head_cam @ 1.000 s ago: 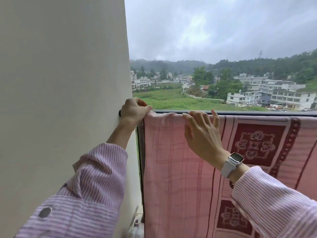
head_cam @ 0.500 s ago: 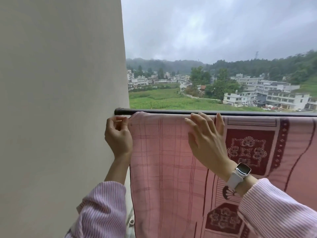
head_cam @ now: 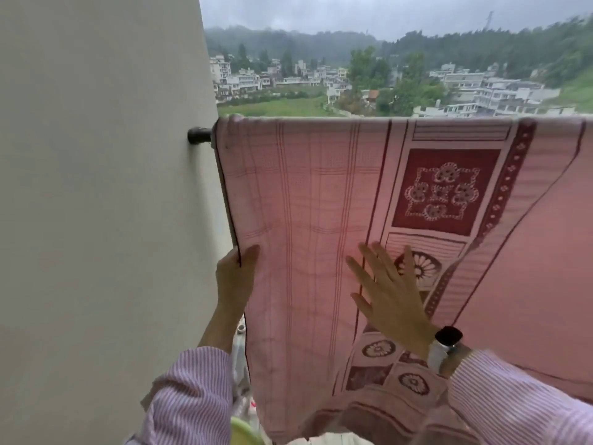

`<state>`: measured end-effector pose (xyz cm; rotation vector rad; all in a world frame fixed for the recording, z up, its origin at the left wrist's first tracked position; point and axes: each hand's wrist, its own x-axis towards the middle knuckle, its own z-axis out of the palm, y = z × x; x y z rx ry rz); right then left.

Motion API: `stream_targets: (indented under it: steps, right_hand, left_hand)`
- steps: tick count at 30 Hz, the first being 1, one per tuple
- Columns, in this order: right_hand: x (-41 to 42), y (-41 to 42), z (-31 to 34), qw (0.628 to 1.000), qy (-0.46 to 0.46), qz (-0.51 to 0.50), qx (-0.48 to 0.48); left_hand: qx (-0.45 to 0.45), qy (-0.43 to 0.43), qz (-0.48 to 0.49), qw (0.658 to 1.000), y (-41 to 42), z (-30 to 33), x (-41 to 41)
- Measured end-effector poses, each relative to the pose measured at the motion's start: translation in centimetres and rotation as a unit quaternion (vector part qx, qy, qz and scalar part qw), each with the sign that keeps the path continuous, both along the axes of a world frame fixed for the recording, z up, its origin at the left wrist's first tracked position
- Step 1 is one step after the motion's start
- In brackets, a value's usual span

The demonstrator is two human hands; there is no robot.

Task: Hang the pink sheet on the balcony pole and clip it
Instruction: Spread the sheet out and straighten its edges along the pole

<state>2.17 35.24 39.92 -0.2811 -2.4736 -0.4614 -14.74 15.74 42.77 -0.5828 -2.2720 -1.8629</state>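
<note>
The pink sheet (head_cam: pixel 314 200), checked on the left with dark red flower panels on the right, hangs draped over the black balcony pole (head_cam: pixel 199 135). Only the pole's left end shows where it meets the wall. My left hand (head_cam: pixel 234 277) pinches the sheet's left edge about halfway down, thumb on the front. My right hand (head_cam: pixel 390 292) lies flat on the cloth with straight spread fingers, a white watch on its wrist. No clip is visible.
A cream wall (head_cam: pixel 96 203) fills the left side, tight against the sheet's edge. Beyond the pole lie fields, houses and wooded hills. A pale green object (head_cam: pixel 245 433) and some small items show low down between the wall and the sheet.
Both hands have slid down from the top of the sheet near the pole to its middle. The left end of the sheet now sits closer to the wall, and the view has tilted downward.
</note>
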Motion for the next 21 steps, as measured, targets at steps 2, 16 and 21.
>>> stream_targets:
  steps: [2,16,21]
  right_hand:
    - [1.0,-0.1,-2.2,0.999,-0.025,-0.03,-0.03]
    - [4.4,-1.7,-7.8,0.871,0.147,-0.155,-0.442]
    - [6.1,0.3,-7.1,0.836,0.21,-0.207,-0.463]
  left_hand:
    - [-0.008,-0.012,0.004,1.0,-0.5,-2.4,0.9]
    - [0.014,-0.072,0.048,0.996,-5.3,-8.4,1.9]
    - [-0.061,-0.063,0.09,0.992,-4.2,-10.0,3.7]
